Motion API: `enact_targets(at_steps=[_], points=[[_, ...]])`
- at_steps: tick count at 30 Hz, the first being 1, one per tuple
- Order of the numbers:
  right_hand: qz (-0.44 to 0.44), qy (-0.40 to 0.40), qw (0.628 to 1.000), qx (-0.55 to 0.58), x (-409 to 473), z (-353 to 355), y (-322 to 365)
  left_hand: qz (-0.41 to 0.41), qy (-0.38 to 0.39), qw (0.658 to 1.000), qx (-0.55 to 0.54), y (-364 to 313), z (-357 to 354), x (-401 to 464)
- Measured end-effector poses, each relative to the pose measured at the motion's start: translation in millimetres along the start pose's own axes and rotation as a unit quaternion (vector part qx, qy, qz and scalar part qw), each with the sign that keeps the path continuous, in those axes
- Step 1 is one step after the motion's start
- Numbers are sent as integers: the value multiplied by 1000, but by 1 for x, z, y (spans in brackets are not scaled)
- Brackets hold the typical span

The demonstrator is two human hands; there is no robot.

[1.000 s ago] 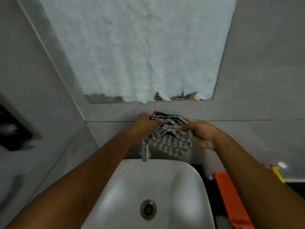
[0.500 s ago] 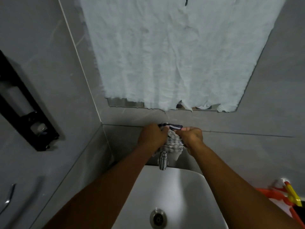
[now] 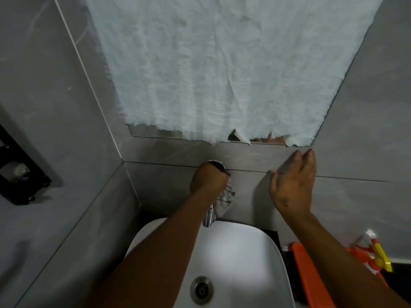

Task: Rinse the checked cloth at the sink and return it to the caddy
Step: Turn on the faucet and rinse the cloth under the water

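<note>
Cloth [image 3: 226, 194]: one checked rag, bunched and blurred, hanging from the left hand [image 3: 208, 181] just above the tap [image 3: 209, 217], against the grey wall. That hand's grip is closed on the cloth's top, knuckles up, next to a round metal fitting [image 3: 215, 162] on the wall. The right hand [image 3: 293, 185] is well apart from the cloth, its grip open and holding nothing, fingers loosely spread near the wall.

One sink [image 3: 266, 252] sits below, white, smooth and rounded, with a single round metal drain [image 3: 201, 290] in its bowl; the bowl holds nothing else. One short chrome tap points down over its back rim. At the right, one orange plastic caddy [image 3: 311, 274] shows only an edge; its contents cannot be made out. Beside it stands one spray bottle [image 3: 375, 252] with a yellow and orange trigger. One mirror [image 3: 144, 131] on the wall is almost wholly covered by a wrinkled white sheet [image 3: 222, 63] with a torn lower edge. One black holder [image 3: 20, 174] is mounted on the left wall.
</note>
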State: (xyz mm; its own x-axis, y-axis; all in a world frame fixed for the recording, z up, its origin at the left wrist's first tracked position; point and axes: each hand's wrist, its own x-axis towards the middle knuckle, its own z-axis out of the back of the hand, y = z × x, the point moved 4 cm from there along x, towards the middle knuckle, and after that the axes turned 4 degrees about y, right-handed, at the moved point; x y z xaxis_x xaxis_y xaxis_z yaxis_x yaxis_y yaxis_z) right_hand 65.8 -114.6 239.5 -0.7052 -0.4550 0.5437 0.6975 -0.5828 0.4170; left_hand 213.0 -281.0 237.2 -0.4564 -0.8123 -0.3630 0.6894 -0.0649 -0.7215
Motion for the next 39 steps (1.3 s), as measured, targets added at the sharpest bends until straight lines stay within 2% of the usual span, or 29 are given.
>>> enact_targets(at_steps=[2,4,6,7,8,9,10,11,12,13,14,15,16,19,21,23,24,25,27,28,29,30,32,34,35,36,37,38,39], points=[[79,23,994,-66,-2,-16,15,-15,-29,990,140,-8,-3,-5],[157,12,983,-90,-2,-31,29,-27,-10,989,143,-9,-1,-4],[181,-3,977,-116,2,-45,33,-17,43,999,-13,-1,5,-1],[180,-6,975,-131,4,-50,31,16,95,984,-149,5,7,-2],[178,-7,974,-141,7,-56,28,50,163,947,-272,11,5,-4],[180,-7,973,-144,8,-61,25,73,204,916,-337,15,3,-4],[185,-9,972,-143,9,-65,22,80,205,916,-337,18,2,-2],[190,-16,972,-139,10,-69,21,64,164,942,-285,16,2,2],[194,-27,971,-134,12,-72,19,25,89,980,-174,11,3,6],[198,-37,971,-129,13,-74,18,-18,5,999,-32,5,3,2],[203,-45,970,-125,14,-76,16,-57,-69,990,107,-2,0,-5],[208,-50,969,-123,14,-77,14,-88,-117,970,193,-8,-4,-14],[211,-54,968,-122,15,-78,13,-109,-147,957,226,-9,-7,-20],[217,-62,967,-116,16,-82,10,-122,-212,956,162,16,-14,-31],[220,-70,966,-117,17,-84,10,-159,-249,955,27,45,-26,-53],[222,-75,965,-118,18,-85,10,-199,-271,936,-109,71,-45,-81],[223,-78,965,-117,18,-85,10,-168,-261,927,-212,83,-52,-87],[224,-80,964,-117,17,-85,10,-108,-223,904,-348,92,-57,-85],[224,-84,964,-116,17,-84,10,4,-77,789,-609,100,-61,-63],[226,-88,963,-116,16,-84,10,45,19,731,-680,99,-60,-57],[228,-91,962,-116,16,-84,11,70,96,698,-706,96,-59,-56],[230,-90,962,-117,17,-84,11,71,139,683,-713,96,-60,-57],[229,-83,963,-120,17,-85,10,49,142,668,-729,101,-63,-58],[225,-83,963,-123,17,-86,9,22,150,611,-777,97,-67,-62],[227,-86,962,-123,17,-86,9,22,131,605,-785,94,-68,-62],[228,-91,961,-124,17,-86,9,15,98,616,-781,91,-69,-63],[229,-96,961,-125,17,-86,9,25,39,643,-764,94,-71,-61],[230,-99,960,-123,17,-86,10,24,-22,694,-719,94,-72,-64],[231,-97,960,-121,17,-86,10,-8,-87,773,-629,93,-72,-71]])
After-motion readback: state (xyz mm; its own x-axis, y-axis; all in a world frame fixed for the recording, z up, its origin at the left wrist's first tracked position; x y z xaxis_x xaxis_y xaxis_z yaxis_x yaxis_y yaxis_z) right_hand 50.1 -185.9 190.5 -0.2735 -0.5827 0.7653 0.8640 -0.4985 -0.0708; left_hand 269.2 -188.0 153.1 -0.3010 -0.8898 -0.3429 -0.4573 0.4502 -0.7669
